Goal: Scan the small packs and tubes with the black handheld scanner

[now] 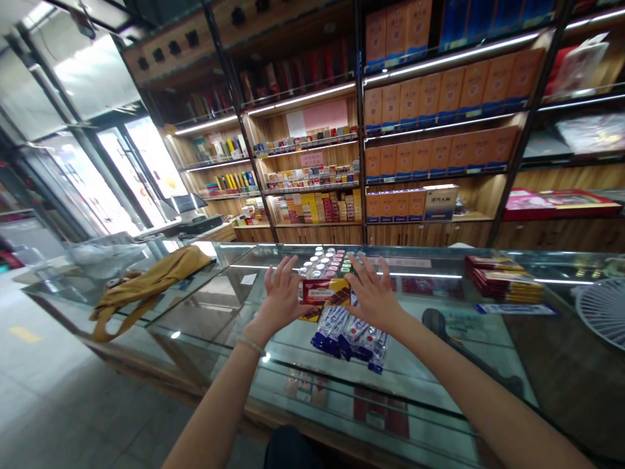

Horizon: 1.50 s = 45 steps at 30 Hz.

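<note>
Upright between my two hands is a flat red and yellow biscuit packet [326, 292], its printed face toward me. My left hand [280, 294] grips its left end, thumb low and the other fingers raised behind. At the opposite end, my right hand [375, 296] pinches the packet in the same way. Just below lie several blue and white wrapped packets [349, 332] in a loose row on the glass counter [273, 355]. Behind the held packet stand small white-capped bottles [317, 266], partly hidden by it and my fingers.
To the right are a stack of red and yellow packets [495, 280], a single blue and white packet [515, 309], a long black object [469, 352] and a white fan grille [605, 309]. A mustard-coloured bag [151, 286] lies at left. Stocked shelves [312, 153] line the back.
</note>
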Available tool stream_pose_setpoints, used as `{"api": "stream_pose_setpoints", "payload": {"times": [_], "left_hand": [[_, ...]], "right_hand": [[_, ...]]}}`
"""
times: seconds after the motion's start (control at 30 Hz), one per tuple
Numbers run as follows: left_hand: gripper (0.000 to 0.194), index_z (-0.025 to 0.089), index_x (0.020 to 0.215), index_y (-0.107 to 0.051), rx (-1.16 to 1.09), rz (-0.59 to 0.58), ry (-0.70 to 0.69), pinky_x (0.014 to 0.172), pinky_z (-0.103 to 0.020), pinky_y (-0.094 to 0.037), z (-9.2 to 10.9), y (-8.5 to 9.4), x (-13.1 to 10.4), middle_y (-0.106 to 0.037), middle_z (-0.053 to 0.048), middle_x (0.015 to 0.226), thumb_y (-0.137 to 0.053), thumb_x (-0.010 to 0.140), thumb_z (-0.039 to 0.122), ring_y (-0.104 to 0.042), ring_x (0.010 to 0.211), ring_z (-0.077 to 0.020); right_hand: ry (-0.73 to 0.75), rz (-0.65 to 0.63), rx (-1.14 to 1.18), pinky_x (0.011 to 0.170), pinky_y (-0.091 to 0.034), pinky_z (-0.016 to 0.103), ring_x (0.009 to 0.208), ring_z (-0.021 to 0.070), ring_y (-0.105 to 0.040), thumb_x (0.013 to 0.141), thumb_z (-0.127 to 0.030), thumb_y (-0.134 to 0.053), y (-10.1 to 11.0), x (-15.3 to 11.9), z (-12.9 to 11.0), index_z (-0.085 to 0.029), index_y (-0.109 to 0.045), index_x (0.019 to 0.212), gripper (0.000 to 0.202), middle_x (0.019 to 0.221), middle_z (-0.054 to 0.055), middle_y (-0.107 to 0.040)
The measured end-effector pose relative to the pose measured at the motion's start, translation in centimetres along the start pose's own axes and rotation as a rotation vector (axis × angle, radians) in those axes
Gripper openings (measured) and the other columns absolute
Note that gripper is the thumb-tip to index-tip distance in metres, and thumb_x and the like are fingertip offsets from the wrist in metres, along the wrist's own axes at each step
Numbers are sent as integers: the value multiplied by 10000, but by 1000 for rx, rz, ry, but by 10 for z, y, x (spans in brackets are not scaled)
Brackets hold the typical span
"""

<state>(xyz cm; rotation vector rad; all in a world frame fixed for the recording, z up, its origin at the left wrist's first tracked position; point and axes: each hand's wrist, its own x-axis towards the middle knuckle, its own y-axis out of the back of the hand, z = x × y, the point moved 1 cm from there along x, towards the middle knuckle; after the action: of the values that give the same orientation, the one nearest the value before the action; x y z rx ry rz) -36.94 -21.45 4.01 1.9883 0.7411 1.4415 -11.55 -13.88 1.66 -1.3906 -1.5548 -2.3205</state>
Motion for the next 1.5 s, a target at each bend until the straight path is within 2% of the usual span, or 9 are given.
{"api": "stream_pose_setpoints", "payload": {"times": [0.33, 0.6, 0.73, 0.97, 1.2, 1.37, 1.5], "left_hand": [[704, 192, 1184, -617, -74, 62, 13, 1229, -592, -84, 68, -26, 57, -399, -218, 1579, -783, 685, 660, -291, 1495, -398], [625, 201, 1134, -640, -163, 77, 16, 1227, -612, -112, 117, -48, 96, -390, -209, 1590, -831, 669, 573, -283, 1506, -400], [660, 203, 1150, -638, -201, 98, 10, 1229, -603, -106, 140, -64, 113, -395, -211, 1587, -854, 645, 569, -307, 1496, -394], [625, 218, 1135, -651, -241, 90, 24, 1216, -627, -119, 171, -84, 141, -384, -191, 1604, -873, 638, 525, -318, 1492, -393], [647, 235, 1192, -644, -248, 76, 35, 1211, -640, -149, 186, -97, 148, -396, -171, 1605, -874, 648, 499, -323, 1492, -384], [701, 204, 1275, -622, -206, 32, 27, 1220, -640, -130, 194, -100, 140, -383, -193, 1609, -856, 679, 490, -306, 1498, -395], [887, 221, 1451, -505, -181, 34, 14, 1222, -637, -105, 204, -98, 135, -354, -192, 1625, -855, 684, 498, -277, 1514, -393]], "right_hand": [[-61, 110, -115, 1222, 56, 607, 1530, 345, -192, 809, -521, -725, 12, -32, 78, -226, -605, 1286, 574, 1645, 149, -316], [-137, 108, -165, 1213, 4, 632, 1515, 356, -214, 787, -530, -752, 26, -58, 133, -242, -611, 1319, 621, 1627, 149, -348], [-175, 89, -178, 1203, -41, 647, 1508, 367, -228, 797, -526, -743, 32, -71, 156, -249, -613, 1320, 606, 1625, 145, -350], [-202, 75, -221, 1197, -57, 651, 1497, 379, -243, 813, -525, -717, 34, -85, 190, -227, -622, 1301, 579, 1626, 152, -343], [-196, 103, -226, 1207, -49, 636, 1495, 371, -257, 789, -506, -727, 22, -96, 208, -233, -624, 1293, 582, 1612, 143, -374], [-166, 132, -220, 1225, -40, 609, 1489, 360, -270, 773, -504, -734, 21, -102, 203, -205, -627, 1261, 582, 1601, 148, -393], [-136, 156, -254, 1228, -33, 611, 1491, 362, -262, 787, -493, -716, 28, -103, 196, -186, -606, 1280, 591, 1598, 162, -395]]}}
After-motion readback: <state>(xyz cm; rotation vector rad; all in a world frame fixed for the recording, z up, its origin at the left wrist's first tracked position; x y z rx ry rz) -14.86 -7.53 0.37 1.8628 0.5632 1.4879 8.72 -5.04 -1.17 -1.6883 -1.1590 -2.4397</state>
